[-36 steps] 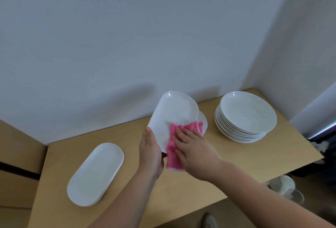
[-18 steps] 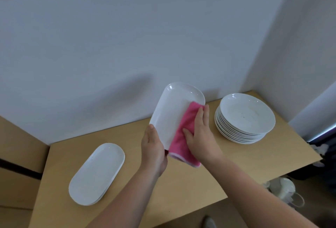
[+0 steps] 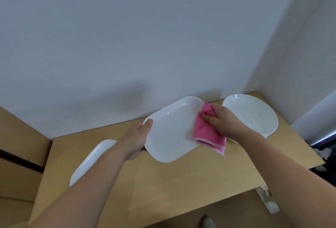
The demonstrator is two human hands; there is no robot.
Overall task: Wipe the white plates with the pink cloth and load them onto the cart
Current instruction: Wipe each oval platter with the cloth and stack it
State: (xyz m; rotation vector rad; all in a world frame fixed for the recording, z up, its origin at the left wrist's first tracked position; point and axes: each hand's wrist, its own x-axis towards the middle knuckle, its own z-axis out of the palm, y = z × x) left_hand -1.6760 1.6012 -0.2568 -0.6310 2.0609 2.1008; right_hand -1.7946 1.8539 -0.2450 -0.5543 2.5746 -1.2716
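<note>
- Nearest me, the pale wooden tabletop [image 3: 163, 191] runs under both my forearms. The plate in hand hangs clear above it.
- My left hand [image 3: 135, 137] grips the white rounded-rectangle glazed plate [image 3: 169, 136] at its 9 o'clock end. The thumb lies on the upper rim and the fingers curl out of sight beneath.
- I judge this plate stiff, glossy, slippery and breakable, with some weight to it. The raised rim at a short end is the place to take it, thumb above and fingers below. Held by one end it could tip, so I think the wiping should press lightly.
- My right hand [image 3: 224, 123] clutches the pink fabric cloth with pale edging [image 3: 206, 134], fingers curled into the bunched top. It presses the cloth on the plate's 3 o'clock end. A loose corner hangs past the plate's edge toward 5 o'clock.
- The cloth looks soft, light and limp, and can be gripped anywhere. Bunching it keeps it under my fingers.
- At 8 o'clock from the held plate, a white oblong plate [image 3: 91, 156] lies on the tabletop, partly behind my left forearm. I cannot tell whether it is one plate or several.
- At 2 o'clock, beyond my right hand, sits a pile of round white plates [image 3: 252, 114]. The top one shows dark specks and probably awaits wiping.
- Farthest off stands the plain white wall [image 3: 145, 45]. No cart is in view.
</note>
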